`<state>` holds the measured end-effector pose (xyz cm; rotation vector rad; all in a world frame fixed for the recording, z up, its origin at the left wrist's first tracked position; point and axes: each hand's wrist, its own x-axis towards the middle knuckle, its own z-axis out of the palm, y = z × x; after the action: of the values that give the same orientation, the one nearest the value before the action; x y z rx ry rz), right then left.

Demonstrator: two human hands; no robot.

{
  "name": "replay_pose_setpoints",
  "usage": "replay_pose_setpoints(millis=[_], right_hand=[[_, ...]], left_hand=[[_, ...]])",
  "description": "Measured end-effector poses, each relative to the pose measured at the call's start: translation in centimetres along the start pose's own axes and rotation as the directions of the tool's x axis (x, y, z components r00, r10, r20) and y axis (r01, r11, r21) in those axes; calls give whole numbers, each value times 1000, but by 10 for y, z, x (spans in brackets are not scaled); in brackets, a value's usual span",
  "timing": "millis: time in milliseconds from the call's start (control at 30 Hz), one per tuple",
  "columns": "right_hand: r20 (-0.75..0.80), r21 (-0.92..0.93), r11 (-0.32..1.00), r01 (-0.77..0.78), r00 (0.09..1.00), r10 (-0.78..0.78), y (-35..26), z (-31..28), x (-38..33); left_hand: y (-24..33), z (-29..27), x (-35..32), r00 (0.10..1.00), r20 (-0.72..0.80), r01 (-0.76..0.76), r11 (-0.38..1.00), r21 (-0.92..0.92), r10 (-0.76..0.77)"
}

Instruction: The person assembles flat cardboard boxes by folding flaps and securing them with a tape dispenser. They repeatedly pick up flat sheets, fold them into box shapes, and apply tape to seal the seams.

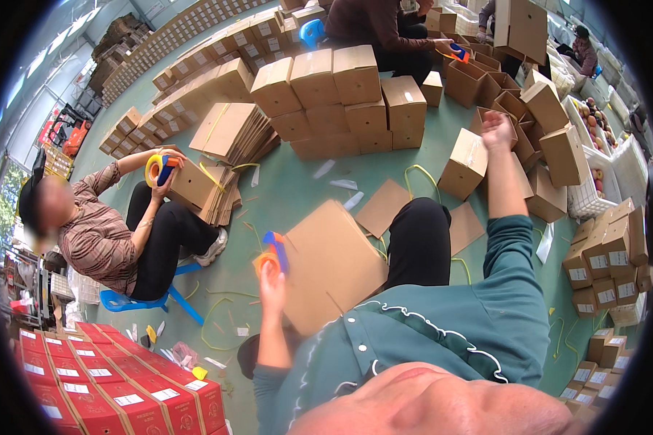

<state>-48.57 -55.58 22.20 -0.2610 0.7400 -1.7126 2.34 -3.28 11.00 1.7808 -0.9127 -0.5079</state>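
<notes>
My left hand [270, 285] is closed around a tape dispenser [274, 254] with a blue body and an orange-yellow roll, blurred by motion. The dispenser is beside the left edge of a brown cardboard box [335, 261] in front of me, by my bent knee. Stretched far forward on the right, my right hand [498, 132] has its fingers curled; whether anything is in them is hidden. Just left of that wrist is a taped cardboard box [464, 164], and more boxes [533, 138] are heaped to the right. I cannot tell whether the hand touches one.
On the left a seated person [98, 225] holds another tape dispenser [161, 170] by a stack of flattened cardboard [228, 130]. Stacked cartons [341, 94] stand ahead, red boxes [116, 377] at lower left. White crates of fruit [595, 167] are at right. Yellow straps [214, 319] litter the floor.
</notes>
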Motion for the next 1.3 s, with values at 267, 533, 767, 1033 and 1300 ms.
replay_pose_setpoints(millis=[267, 533, 767, 1033, 1300], right_hand=[[90, -972, 232, -47, 834, 545, 331, -61, -188], [411, -882, 89, 462, 663, 626, 350, -93, -299], [471, -790, 17, 613, 588, 657, 361, -100, -309], [328, -865, -18, 502, 591, 737, 363, -87, -299], [278, -858, -166, 486, 711, 646, 340, -51, -316]], left_hand=[[-40, 62, 40, 988, 152, -78, 781, 620, -21], [-61, 26, 23, 1000, -6, 11, 724, 690, -9], [-72, 25, 30, 999, -34, 23, 643, 765, 5], [-78, 33, 28, 992, -122, 83, 670, 738, 12], [-77, 36, 24, 991, -132, 73, 677, 732, 37]])
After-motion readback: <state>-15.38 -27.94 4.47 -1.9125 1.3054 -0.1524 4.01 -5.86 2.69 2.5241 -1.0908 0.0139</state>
